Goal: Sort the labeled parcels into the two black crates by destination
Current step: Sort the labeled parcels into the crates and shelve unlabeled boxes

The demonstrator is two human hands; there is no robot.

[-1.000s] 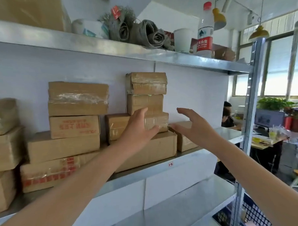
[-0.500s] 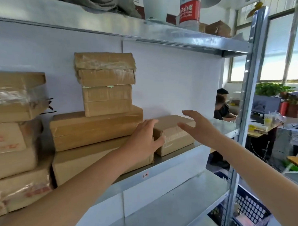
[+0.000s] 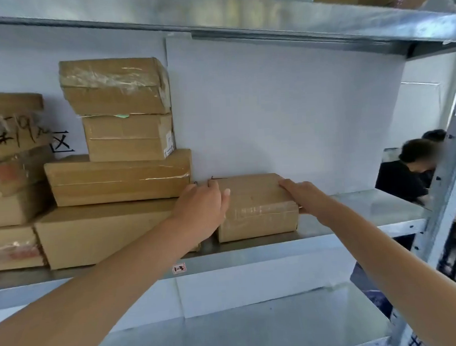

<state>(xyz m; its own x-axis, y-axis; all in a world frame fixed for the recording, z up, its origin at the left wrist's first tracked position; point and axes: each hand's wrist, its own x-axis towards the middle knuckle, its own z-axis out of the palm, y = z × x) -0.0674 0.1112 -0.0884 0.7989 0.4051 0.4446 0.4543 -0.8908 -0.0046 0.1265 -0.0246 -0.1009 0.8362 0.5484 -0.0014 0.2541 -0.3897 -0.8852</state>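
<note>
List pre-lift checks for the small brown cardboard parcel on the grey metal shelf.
1. Left hand grips the small brown cardboard parcel at its left end: ok.
2. Right hand lies on its right edge: ok; firm grip: cannot tell.
3. Nothing stacked on the parcel: ok.
4. Free space between parcel and upper grey metal shelf: ok.
5. Destination label readable: cannot tell, none faces the camera.
</note>
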